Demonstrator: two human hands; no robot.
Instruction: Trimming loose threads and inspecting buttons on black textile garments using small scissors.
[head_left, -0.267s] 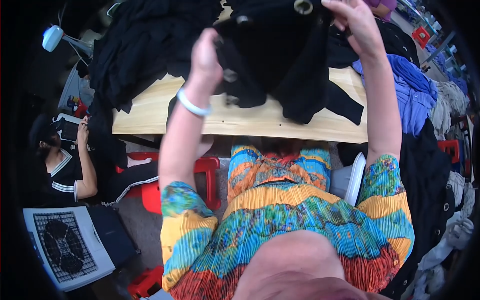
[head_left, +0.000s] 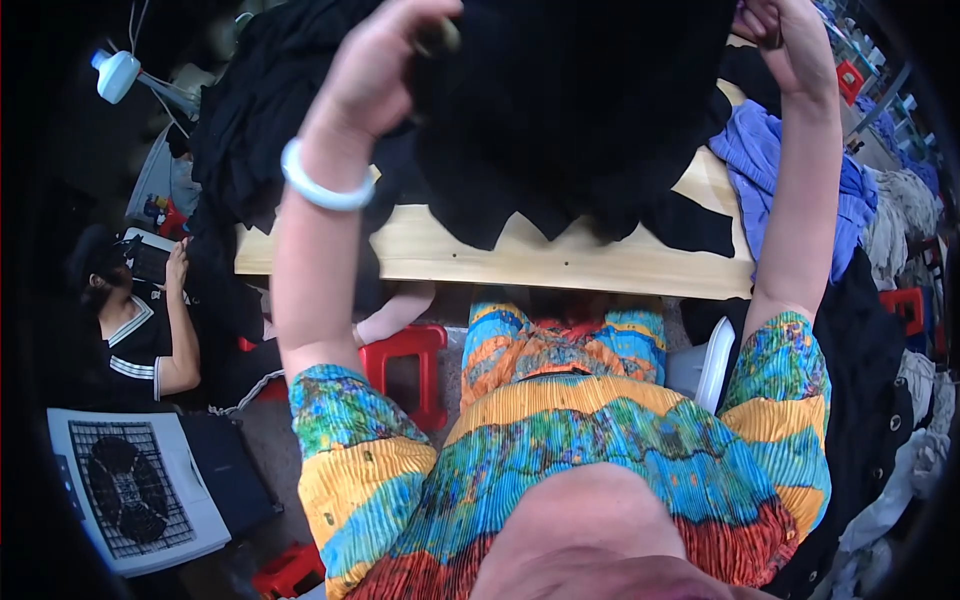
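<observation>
Both arms reach forward over a pale wooden table [head_left: 480,257]. Between them hangs a dark black garment [head_left: 570,130], spread wide and lifted, its lower edge falling in points over the wood. My left hand [head_left: 372,75], a white bangle on its wrist, is closed at the garment's left edge beside a blurred metallic round fitting; its fingertips are partly cut off by the picture's top. At the upper right corner my right hand [head_left: 795,45] pinches the cloth with bent fingers. The garment's top lies outside the picture.
A heap of black clothes [head_left: 270,120] covers the table's left side. Purple-blue garments [head_left: 800,180] lie at the right. On the left sits another person [head_left: 140,330] holding a device. Red stools [head_left: 415,370], a white-rimmed bin [head_left: 710,365] and a picture-covered box [head_left: 135,490] stand around.
The black garment is raised and spread wider, covering more of the view. My hands have moved up and apart, the left one leftward, the right one rightward.
</observation>
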